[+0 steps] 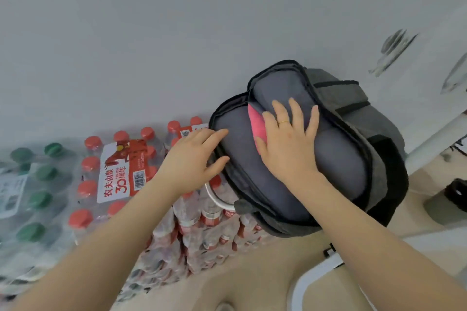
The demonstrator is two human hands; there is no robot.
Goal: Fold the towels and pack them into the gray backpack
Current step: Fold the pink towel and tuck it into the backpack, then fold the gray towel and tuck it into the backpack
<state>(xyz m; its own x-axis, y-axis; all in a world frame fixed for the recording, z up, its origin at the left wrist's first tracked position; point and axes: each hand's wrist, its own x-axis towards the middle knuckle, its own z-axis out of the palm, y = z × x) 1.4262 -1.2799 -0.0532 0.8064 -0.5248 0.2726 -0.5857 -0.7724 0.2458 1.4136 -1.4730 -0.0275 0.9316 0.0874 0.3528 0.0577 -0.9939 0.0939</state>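
Both hands are on the backpack (353,134) now. Right hand (288,139) lies flat, palm down, fingers spread and straight across the open main compartment, pressing on the gray lining and on a strip of pink towel (255,124) that peeks out at the zipper edge under the thumb side; a gold ring (283,122) shows on one finger. It grips nothing, just presses. Left hand (194,156) reaches in from the left, fingers relaxed and only slightly bent, index finger and thumb tip touching the bag's near-left rim; whether they pinch the edge cannot be told, it looks like a touch rather than a hold. That gray bag sits tilted, its mouth unzipped and gaping toward the camera, black zipper trim running round the opening, black straps over its right flank. It rests on shrink-wrapped packs of water bottles (202,209), red-capped ones directly below and left of it, with a red-and-white label (121,169) on the pack top; green-capped bottles (38,171) are stacked farther left. A curved metal handle (214,197) shows just under the bag's left edge. Behind everything stands a plain gray wall (177,33). Pale floor (227,280) fills the bottom of the view between the forearms.
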